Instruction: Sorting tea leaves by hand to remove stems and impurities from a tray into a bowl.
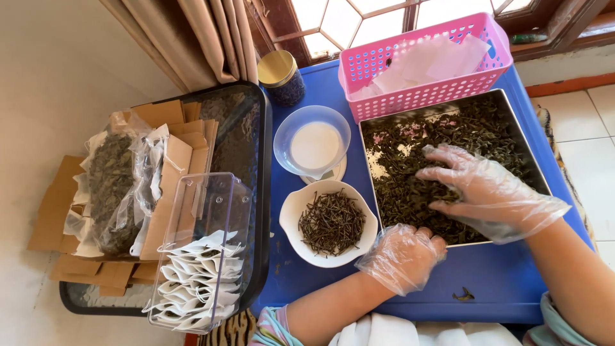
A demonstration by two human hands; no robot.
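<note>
I see my right hand (pixel 482 189), in a clear plastic glove, spread wide on dark loose dried leaves (pixel 410 192) in the square metal tray (pixel 537 168). At seven o'clock, my gloved left hand (pixel 403 255) curls loosely at the tray's edge, holding nothing visible.

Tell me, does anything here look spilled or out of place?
A little. One small clump of dark dried leaves lies loose on the blue tabletop, outside the square metal tray of leaves where the gloved right hand rests. Small dark specks also dot the blue surface left of the white bowl of dark twigs.
</note>
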